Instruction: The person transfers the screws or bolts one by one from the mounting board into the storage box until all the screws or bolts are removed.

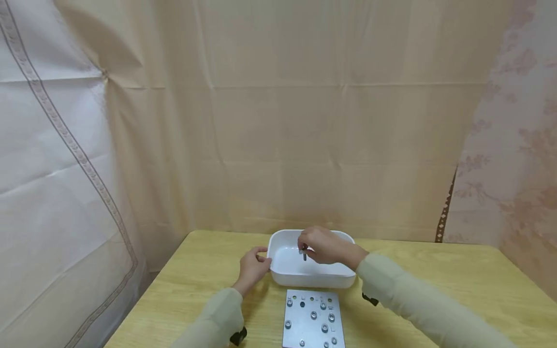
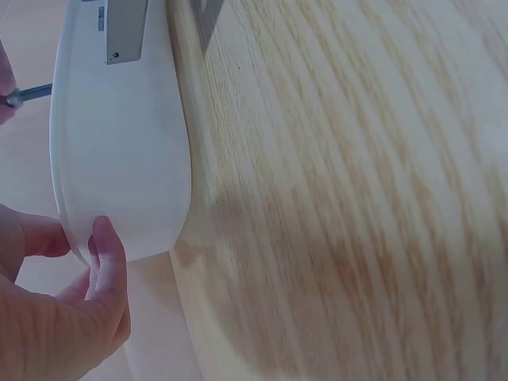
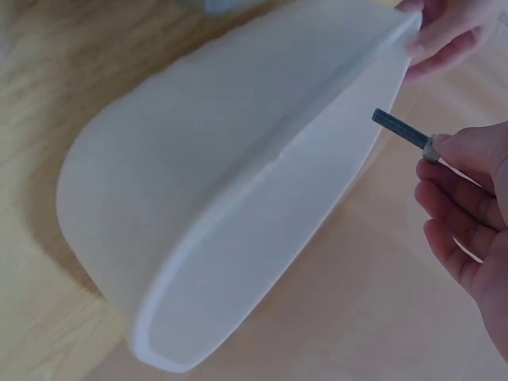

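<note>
A white plastic tub point(image 1: 313, 281) stands on the table. My left hand point(image 1: 252, 268) pinches its left end at the rim, one digit inside and the fingers outside, as the left wrist view shows. Over the tub's opening, my right hand point(image 1: 324, 246) holds a bolt point(image 3: 401, 128) by its head between thumb and forefinger. The bolt's threaded shank sticks out from the fingertips and points down toward the tub floor in the head view. Just in front of the tub lies a flat metal plate point(image 1: 300, 315) with several socket-head screws in it and some holes.
The wooden table point(image 1: 196, 290) extends to both sides of the tub. Behind it hangs a beige cloth point(image 1: 278, 145), with a white cloth point(image 1: 52, 193) at the left and a patterned one point(image 1: 513, 145) at the right. Dark bands show at both sleeve cuffs.
</note>
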Demonstrator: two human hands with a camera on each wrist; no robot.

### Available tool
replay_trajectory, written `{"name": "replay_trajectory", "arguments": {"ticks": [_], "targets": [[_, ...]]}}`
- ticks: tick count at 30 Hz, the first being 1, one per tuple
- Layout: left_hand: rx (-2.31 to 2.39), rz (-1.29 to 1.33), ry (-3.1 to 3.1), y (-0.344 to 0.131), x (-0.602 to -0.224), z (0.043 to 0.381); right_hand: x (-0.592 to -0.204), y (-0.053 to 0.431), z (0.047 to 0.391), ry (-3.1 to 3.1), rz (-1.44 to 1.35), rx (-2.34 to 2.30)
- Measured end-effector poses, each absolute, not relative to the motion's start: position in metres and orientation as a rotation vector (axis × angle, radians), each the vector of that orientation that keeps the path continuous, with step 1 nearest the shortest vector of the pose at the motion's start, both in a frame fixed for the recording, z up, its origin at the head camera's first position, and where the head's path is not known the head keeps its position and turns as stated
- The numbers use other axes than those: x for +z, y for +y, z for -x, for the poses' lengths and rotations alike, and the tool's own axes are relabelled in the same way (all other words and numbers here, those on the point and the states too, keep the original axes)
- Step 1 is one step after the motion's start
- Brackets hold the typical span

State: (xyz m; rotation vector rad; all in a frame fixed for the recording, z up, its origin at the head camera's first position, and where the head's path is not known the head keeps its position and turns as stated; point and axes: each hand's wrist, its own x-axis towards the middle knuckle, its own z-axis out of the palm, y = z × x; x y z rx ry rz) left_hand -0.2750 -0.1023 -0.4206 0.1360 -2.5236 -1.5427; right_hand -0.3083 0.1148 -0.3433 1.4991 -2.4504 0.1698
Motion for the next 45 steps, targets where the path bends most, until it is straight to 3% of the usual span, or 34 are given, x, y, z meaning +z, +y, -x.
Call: {"name": "replay_trajectory", "arguments": {"ticks": [27,37,45], "targets": [[-1.549,-0.135,-2.557,-0.103,-0.422,0.274,-0.34,0.112,0.353,-2.826,-1.31,0.15],[-1.548,-0.149,-2.557,-0.102,-0.422,0.272,-0.342,0.122,0.344,-2.734,-1.344,0.205],[-1.521,-0.143,-2.557,-0.104,-0.421,0.273,-0.341,0.127,0.311,-2.617,-1.4,0.203]]}}
